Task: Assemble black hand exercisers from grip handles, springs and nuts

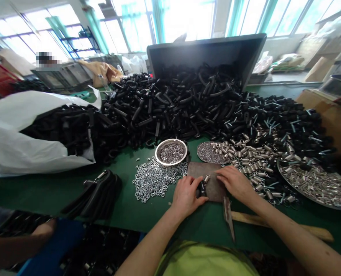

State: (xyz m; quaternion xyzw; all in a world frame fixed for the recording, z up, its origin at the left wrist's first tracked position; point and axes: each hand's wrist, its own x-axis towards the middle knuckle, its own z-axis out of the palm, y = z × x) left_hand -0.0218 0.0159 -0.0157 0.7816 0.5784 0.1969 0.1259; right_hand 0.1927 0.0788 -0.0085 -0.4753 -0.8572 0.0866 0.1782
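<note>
My left hand [187,195] and my right hand [236,183] meet over a dark metal block [212,186] on the green table. The left fingers are curled round a small black handle piece [202,189] with a coil spring [206,178] at its top. My right hand lies on the block with its fingers pressed together by the spring; what they pinch is hidden. A hammer [274,220] with a wooden handle lies just in front of the block, its head pointing toward me.
A huge heap of black handles [187,103] spills from a tipped grey bin [233,48]. Loose nuts [153,180], a bowl [171,151], trays of springs [317,184], a white bag [9,145], finished grips [95,195]. Another person's hand [44,230] at lower left.
</note>
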